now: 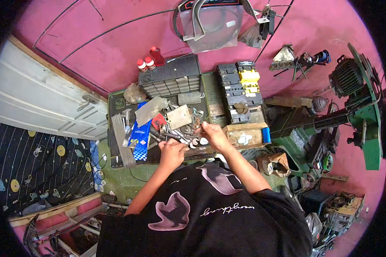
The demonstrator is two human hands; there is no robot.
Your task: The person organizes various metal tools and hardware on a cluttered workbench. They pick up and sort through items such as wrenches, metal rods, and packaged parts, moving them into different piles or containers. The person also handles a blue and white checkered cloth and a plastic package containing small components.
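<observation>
Currently, the left hand (172, 153) and right hand (214, 136) are at loose metal parts (186, 131) on the person's side of the drawer cabinet (171, 77); the fingers of both are curled, and what they pinch, if anything, cannot be told. In front of the cabinet's left end, a blue packet (143, 132) carries yellow lettering and a checked pattern (140, 153). Farther from the cabinet, the black shirt (218, 222) bears white script (228, 209).

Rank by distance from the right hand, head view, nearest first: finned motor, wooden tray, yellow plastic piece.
1. Wooden tray, just right of the right hand.
2. Yellow plastic piece, behind the tray.
3. Finned motor, far right.
</observation>
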